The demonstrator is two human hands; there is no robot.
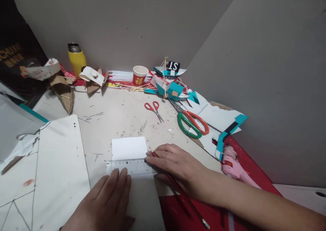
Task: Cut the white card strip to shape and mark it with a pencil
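A clear plastic ruler (137, 167) lies across a white piece of paper (129, 147), whose upper part shows beyond the ruler's edge. My left hand (102, 200) rests flat near the ruler's left end, fingertips pressing on it. At the right end, my right hand (178, 170) touches the ruler with its fingertips. A dark red pencil (187, 198) passes through my right hand, its point towards the paper and its other end towards me. Part of the pencil is hidden by the fingers. Small red-handled scissors (155, 110) lie beyond the paper.
Large scissors (189, 130) with green and orange handles lie to the right, near a pink glue gun (233, 163). Along the back stand a red paper cup (140, 76), a yellow bottle (77, 59) and paper boats (170, 88). Marked cardboard (59, 170) lies at left.
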